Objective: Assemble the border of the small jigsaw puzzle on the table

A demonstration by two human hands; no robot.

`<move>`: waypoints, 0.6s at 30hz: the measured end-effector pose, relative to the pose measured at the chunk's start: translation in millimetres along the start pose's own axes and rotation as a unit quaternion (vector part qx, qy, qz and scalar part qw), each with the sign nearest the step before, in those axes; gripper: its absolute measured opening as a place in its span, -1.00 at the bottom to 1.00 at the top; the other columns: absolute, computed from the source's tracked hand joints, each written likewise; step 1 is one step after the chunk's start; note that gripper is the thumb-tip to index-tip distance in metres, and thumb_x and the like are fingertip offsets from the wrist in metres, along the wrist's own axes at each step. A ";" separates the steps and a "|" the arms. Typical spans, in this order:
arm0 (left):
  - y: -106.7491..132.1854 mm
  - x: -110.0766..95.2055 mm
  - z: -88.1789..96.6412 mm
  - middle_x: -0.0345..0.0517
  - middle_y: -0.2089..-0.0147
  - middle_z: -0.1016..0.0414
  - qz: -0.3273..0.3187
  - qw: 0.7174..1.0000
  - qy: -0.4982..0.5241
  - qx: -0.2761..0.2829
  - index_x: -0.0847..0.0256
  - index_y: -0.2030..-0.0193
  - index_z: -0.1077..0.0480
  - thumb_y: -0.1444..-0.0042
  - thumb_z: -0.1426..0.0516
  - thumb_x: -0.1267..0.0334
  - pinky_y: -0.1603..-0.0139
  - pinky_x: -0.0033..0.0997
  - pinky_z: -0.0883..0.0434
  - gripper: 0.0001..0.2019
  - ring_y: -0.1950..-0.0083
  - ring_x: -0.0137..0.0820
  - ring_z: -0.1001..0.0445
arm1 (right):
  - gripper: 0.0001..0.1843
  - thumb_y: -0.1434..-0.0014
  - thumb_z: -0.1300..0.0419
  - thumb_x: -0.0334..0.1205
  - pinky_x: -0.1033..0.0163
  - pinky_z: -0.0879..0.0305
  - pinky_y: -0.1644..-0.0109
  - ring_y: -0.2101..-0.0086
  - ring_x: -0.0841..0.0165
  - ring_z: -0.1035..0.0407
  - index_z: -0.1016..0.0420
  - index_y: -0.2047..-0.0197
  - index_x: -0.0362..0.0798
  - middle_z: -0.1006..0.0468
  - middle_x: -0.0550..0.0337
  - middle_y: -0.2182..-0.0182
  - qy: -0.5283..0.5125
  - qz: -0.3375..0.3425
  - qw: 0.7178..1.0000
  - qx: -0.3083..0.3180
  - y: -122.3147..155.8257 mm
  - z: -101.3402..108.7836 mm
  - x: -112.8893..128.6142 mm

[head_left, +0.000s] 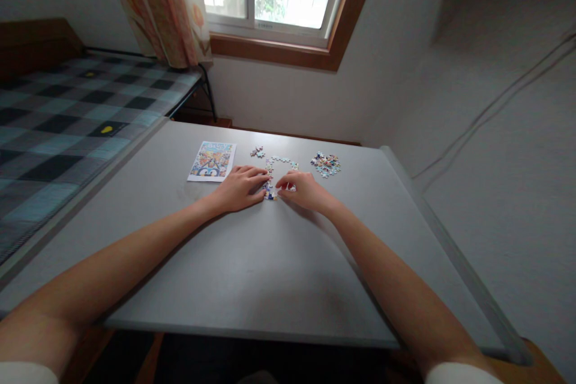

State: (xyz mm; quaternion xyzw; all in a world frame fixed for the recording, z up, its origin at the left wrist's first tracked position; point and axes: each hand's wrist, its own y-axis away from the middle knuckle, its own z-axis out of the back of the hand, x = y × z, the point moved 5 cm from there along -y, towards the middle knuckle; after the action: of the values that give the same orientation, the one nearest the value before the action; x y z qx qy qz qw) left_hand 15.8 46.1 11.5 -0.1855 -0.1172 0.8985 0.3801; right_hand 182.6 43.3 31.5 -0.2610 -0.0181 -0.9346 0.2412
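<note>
A partly joined jigsaw puzzle frame [281,159] lies on the grey table [252,270] between my hands. My left hand [243,188] rests flat with fingers stretched, its fingertips touching the frame's left side. Over the lower right of the frame, my right hand [302,188] has thumb and fingers drawn close together in a pinch. Whatever sits between those fingertips is too small to make out, and the hand covers part of the frame's right side.
A printed picture sheet [210,161] lies left of my left hand. A small group of loose puzzle pieces [258,152] is behind the frame, and a larger pile of pieces [326,164] lies to the right. A bed [103,96] adjoins the table's left edge.
</note>
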 end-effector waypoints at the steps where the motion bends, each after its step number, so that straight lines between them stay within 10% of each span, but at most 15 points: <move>1: 0.1 0.3 -0.4 -0.09 -0.17 -0.44 0.000 1.000 -0.001 0.000 0.04 -0.12 -0.43 -0.22 -0.05 0.13 -0.20 -0.09 -0.22 -0.65 -0.17 -0.20 -0.36 | -0.86 -0.12 -0.25 -0.31 0.29 -0.25 0.16 0.35 0.42 -0.40 -0.62 0.24 -0.03 -0.57 0.17 0.33 -0.001 0.001 1.000 0.000 0.3 0.4 0.3; 18: -0.3 0.3 -0.6 -0.08 -0.16 -0.43 -0.002 1.000 -0.005 0.003 0.05 -0.12 -0.42 -0.22 -0.05 0.12 -0.18 -0.10 -0.23 -0.65 -0.17 -0.20 -0.35 | -0.83 -0.05 -0.32 -0.30 0.31 -0.22 0.18 0.33 0.42 -0.39 -0.62 0.23 -0.03 -0.55 0.17 0.33 -0.019 0.017 0.999 0.021 2.2 -6.1 8.2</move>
State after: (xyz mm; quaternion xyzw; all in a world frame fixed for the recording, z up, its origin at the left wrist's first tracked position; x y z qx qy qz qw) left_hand 16.0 46.5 11.0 -0.1796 -0.1168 0.8991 0.3817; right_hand 174.5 36.7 30.1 -0.2735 -0.0380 -0.9245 0.2626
